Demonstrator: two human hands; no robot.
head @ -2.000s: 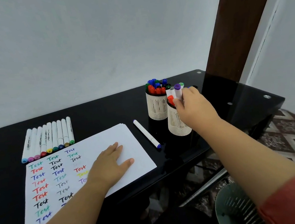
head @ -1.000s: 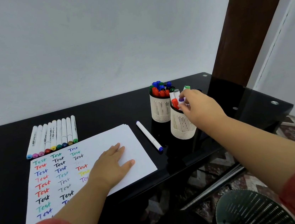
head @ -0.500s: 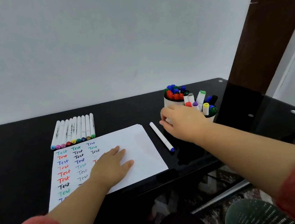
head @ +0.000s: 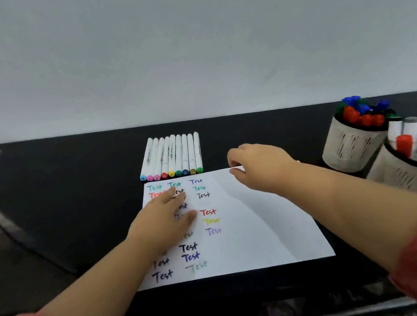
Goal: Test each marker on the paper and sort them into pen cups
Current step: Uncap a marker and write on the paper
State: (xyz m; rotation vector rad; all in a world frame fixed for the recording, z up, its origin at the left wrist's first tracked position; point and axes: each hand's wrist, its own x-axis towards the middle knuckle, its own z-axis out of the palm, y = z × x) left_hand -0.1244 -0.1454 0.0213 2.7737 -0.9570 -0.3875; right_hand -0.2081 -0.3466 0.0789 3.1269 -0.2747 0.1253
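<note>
A white paper (head: 253, 233) with several coloured "Test" words lies on the black table (head: 62, 191). My left hand (head: 167, 215) rests flat on the writing, fingers straight. Behind the paper, several white markers (head: 173, 157) lie side by side, coloured caps towards me. My right hand (head: 258, 167) hovers over the paper's far edge, to the right of that row. Its thumb and forefinger are loosely curled and apart, with nothing visibly between them. At the right stand two mesh pen cups, the back cup (head: 350, 148) and the front cup (head: 404, 178), both holding markers.
A grey wall rises right behind the table. The table's front edge runs just below the paper. The front cup is cut off by the right edge of the view. My right forearm crosses the paper's right part and hides the table beside it.
My right hand left the cups and moved left to the paper's far edge. My left hand slid up the paper onto the writing. The view swung left and closer.
</note>
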